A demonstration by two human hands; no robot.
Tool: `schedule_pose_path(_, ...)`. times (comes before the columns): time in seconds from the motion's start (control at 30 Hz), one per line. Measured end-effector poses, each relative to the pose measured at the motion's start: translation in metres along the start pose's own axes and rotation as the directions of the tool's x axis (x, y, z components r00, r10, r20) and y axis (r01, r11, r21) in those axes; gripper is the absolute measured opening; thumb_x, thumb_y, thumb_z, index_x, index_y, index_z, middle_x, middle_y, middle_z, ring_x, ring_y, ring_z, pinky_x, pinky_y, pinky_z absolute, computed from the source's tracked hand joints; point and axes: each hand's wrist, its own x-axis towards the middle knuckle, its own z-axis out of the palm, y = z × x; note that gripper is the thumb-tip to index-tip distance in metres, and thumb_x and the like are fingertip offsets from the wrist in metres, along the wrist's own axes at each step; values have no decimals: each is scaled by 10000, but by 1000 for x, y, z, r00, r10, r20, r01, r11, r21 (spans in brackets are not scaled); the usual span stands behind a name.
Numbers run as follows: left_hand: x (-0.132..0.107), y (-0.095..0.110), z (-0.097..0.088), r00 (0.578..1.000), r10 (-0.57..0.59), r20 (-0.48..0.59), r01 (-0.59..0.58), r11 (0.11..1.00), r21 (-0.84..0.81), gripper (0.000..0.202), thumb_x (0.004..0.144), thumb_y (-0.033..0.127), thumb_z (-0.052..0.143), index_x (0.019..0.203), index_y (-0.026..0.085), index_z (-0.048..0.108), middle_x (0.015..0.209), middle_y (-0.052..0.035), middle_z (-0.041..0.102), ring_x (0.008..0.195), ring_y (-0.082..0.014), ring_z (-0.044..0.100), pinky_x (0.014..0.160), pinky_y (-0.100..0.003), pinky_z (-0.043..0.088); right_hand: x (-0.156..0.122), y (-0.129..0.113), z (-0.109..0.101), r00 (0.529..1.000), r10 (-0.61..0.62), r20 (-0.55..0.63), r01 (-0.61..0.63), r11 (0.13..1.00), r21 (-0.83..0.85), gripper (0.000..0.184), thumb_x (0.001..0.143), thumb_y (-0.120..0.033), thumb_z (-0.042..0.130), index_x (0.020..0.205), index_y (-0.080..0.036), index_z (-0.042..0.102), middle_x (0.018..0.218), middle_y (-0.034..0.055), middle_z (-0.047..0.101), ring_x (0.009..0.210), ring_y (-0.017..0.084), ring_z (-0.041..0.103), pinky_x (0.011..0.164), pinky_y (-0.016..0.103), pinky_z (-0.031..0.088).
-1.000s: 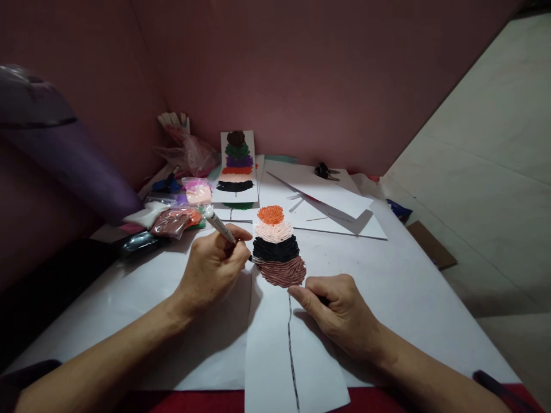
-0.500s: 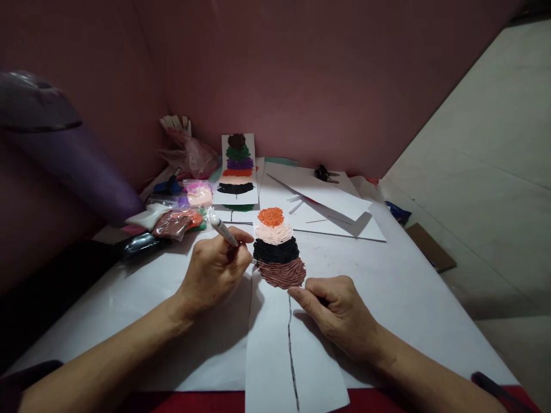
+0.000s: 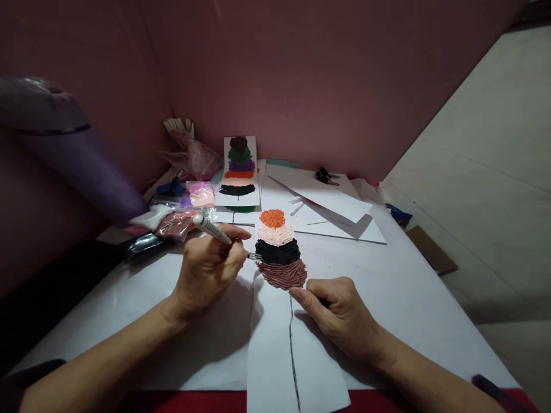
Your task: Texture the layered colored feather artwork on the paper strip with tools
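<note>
My left hand (image 3: 209, 267) is closed round a white pen-like tool (image 3: 212, 228), its tip touching the left edge of the black clay band (image 3: 278, 252). That band belongs to a stack of textured clay shapes on a white paper strip (image 3: 275, 350): orange (image 3: 272, 218) on top, then peach, black and brown (image 3: 284, 273). A black line runs down the strip below them. My right hand (image 3: 340, 312) lies on the strip just below the brown shape, fingers curled and pressing the paper, thumb tip close to the clay.
A finished clay picture on a card (image 3: 238, 172) leans against the pink wall. Bags of coloured clay (image 3: 181, 215) lie at the left, by a purple object (image 3: 73, 155). White sheets (image 3: 331, 206) and a small dark clip (image 3: 323, 175) lie behind. Pale floor is at right.
The tool's upper end has swung left and lower in my left hand, with the tip still at the black clay. My right hand has stayed put.
</note>
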Motion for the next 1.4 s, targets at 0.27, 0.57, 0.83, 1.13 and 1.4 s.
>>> schedule_pose_path(0.27,2,-2,-1,997,79,-8,-78,996,31,148,825,123,502,841,99,646,488,41,540,398,-91,503,425,-211,416,-1,1,-1,1000,3,3,-3,1000,-8,484,935,-316,513,533,-210,264,473,-74,246,441,71,231,421,232,220)
schedule_pose_path(0.57,1,-4,0,980,192,53,-197,974,109,161,813,91,480,824,104,640,482,53,543,382,-72,496,405,-182,404,-1,1,1,1000,-11,4,11,1000,-9,480,940,-317,511,541,-207,267,474,-71,252,441,70,232,422,231,222)
schedule_pose_path(0.83,0,-6,0,979,167,115,-175,983,57,177,826,101,464,845,108,640,496,40,576,406,-82,534,436,-187,444,-1,2,0,1000,-19,1,19,1000,-14,478,937,-315,518,541,-206,273,474,-70,258,439,68,238,423,229,222)
schedule_pose_path(1.13,1,-4,0,966,247,72,-254,959,127,170,813,90,484,838,103,652,474,52,541,382,-69,483,419,-182,411,-1,2,0,1000,-5,5,5,1000,-9,478,933,-316,511,539,-208,263,474,-73,246,440,68,231,423,226,219)
schedule_pose_path(1.4,0,-2,1,962,246,119,-259,959,113,188,815,80,468,837,104,653,501,51,544,379,-56,443,401,-172,378,0,0,0,1000,-10,2,10,1000,1,479,932,-307,518,538,-205,265,468,-73,260,437,65,244,420,221,221)
